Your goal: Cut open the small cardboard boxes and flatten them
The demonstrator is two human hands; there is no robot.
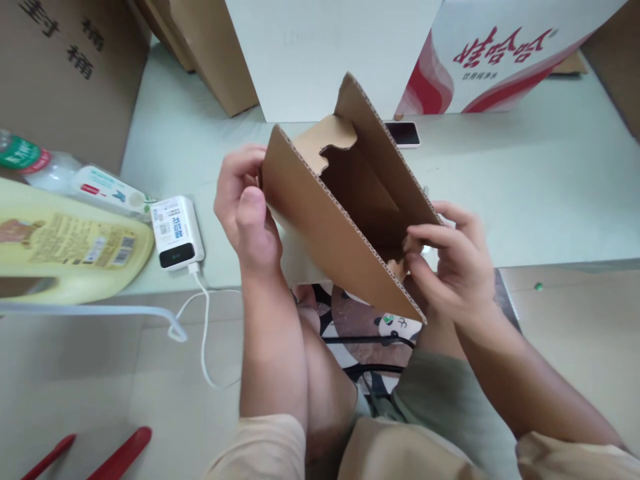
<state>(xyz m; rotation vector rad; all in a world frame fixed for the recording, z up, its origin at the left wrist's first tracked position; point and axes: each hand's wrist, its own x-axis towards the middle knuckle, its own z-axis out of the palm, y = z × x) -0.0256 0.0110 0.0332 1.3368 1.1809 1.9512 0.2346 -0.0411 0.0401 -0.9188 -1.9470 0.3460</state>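
A brown cardboard box is held tilted above the table's front edge, its open end facing me and its dark inside showing. Notched inner flaps stand at its far and near ends. My left hand grips the box's left side near the far corner, thumb raised and fingers partly hidden behind the cardboard. At the near right end, my right hand is closed, pinching the edge by the small inner flap.
A white power bank with a cable lies left, beside a yellow jug and a plastic bottle. Behind stand a white carton and a red-printed carton. A phone lies near them on the pale table.
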